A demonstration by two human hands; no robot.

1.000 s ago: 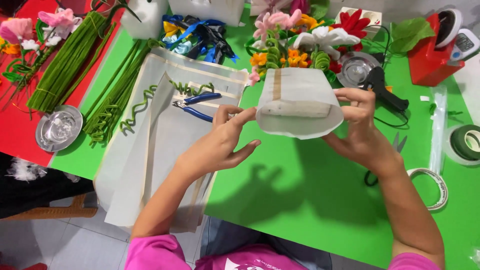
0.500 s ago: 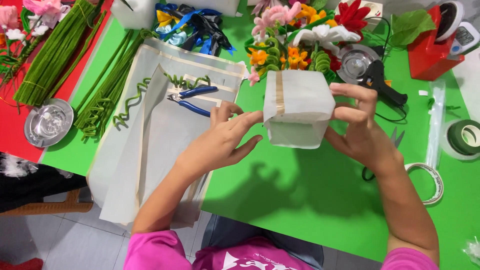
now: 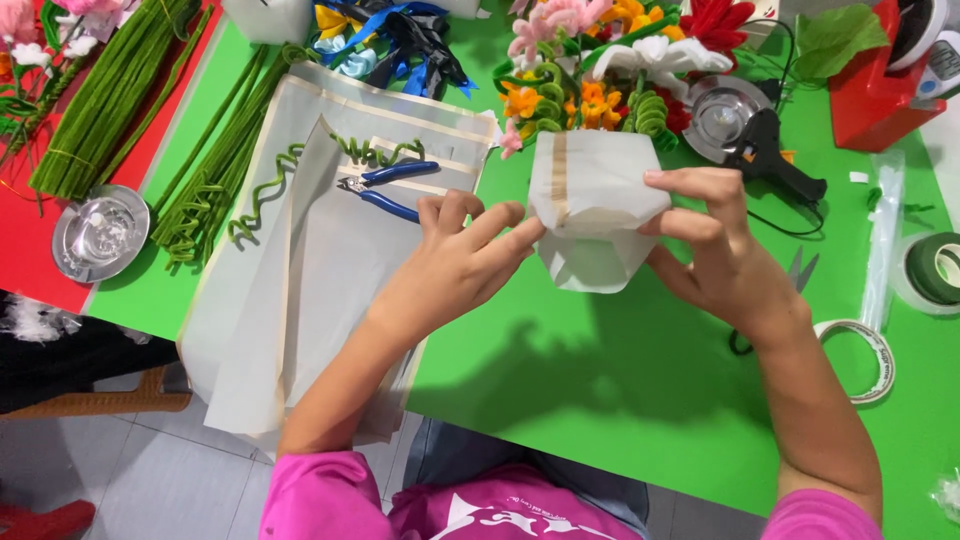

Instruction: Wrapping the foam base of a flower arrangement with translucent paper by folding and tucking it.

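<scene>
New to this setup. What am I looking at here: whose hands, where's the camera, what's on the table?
There is no machine here: a person works with two bare hands, and the single camera sits on their head and looks down, so you see their forearms and pink sleeves from above.

Both hands hold a white paper wrap around a bouquet of pipe-cleaner flowers. The left hand presses its fingertips on one side, and the right hand grips the other.

The green table carries sheets of white wrapping paper with blue-handled pliers on them, bundles of green pipe-cleaner stems, a black glue gun, a roll of green tape, a ring of white tape and a red box.
</scene>
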